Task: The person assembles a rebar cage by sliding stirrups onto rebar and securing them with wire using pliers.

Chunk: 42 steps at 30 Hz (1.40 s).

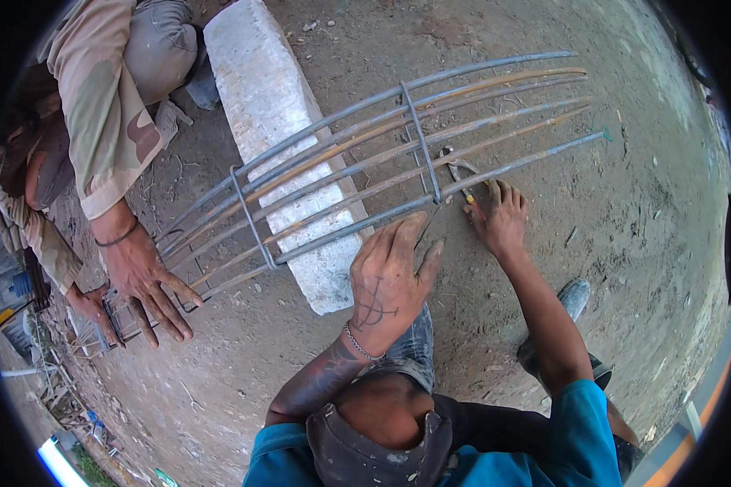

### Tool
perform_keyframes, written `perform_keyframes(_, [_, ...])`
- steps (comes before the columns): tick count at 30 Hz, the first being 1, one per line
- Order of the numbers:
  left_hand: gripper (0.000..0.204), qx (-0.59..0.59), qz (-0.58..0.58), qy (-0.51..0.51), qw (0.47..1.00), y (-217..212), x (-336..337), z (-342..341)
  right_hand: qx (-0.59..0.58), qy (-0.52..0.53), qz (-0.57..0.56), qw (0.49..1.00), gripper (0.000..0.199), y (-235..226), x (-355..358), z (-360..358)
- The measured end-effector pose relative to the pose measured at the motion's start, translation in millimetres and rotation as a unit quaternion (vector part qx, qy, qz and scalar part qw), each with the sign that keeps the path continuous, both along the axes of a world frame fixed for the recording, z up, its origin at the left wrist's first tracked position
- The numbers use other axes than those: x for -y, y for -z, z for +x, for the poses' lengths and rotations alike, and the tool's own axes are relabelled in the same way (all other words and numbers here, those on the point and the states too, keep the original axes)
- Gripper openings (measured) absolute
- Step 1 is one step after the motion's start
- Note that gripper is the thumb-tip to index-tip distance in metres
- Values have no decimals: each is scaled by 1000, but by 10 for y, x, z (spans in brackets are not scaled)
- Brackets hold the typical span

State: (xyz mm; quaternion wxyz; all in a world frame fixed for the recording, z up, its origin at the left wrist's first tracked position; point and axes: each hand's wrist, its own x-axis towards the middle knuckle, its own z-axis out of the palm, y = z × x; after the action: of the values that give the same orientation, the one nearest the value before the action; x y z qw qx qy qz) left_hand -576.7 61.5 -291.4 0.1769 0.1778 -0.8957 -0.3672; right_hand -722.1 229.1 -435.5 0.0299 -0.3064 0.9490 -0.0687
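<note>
A long cage of rebar (349, 169) lies aslant, its bars crossed by square stirrups (421, 142). My right hand (502, 217) is closed on a pair of pincers (469, 193) with a red and yellow handle. The jaws are close to the lowest bar, beside the right-hand stirrup. Just below that stirrup's lower corner is my left hand (391, 272), its fingers stretched and its thumb apart. A thin dark tie wire (428, 223) hangs from the corner into the gap by the thumb; I cannot see it gripped.
A pale concrete block (264, 89) props up the cage. At the left, a co-worker in a camouflage sleeve (110, 122) lays one hand (150, 284) on the bars, the other hand (93, 310) beside it. Bare dirt ground (625, 243) surrounds us. Debris (65, 390) lies at the lower left.
</note>
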Motion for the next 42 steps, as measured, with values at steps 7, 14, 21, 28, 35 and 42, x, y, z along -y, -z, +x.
perform_keyframes(7, [25, -16, 135, -8, 991, 96, 5, -10, 94, -10, 28, 995, 53, 35, 124, -190])
perform_keyframes(14, [21, -18, 117, 8, 993, 122, 10, 18, 31, 7, -26, 999, 37, 154, 78, 119])
perform_keyframes(21, [22, -19, 172, 29, 985, 149, 37, 17, 386, 143, -192, 891, 21, -689, -203, 497])
perform_keyframes(28, [21, -42, 163, 31, 985, 200, 16, 75, 525, 22, -176, 832, 16, -1807, -146, 644])
perform_keyframes(35, [21, -20, 145, 21, 989, 131, 5, 57, 614, 62, 12, 787, 22, -2264, 214, 608])
perform_keyframes(42, [22, -48, 141, 17, 989, 113, 18, 106, 530, -13, -38, 847, 19, -2292, 246, 552])
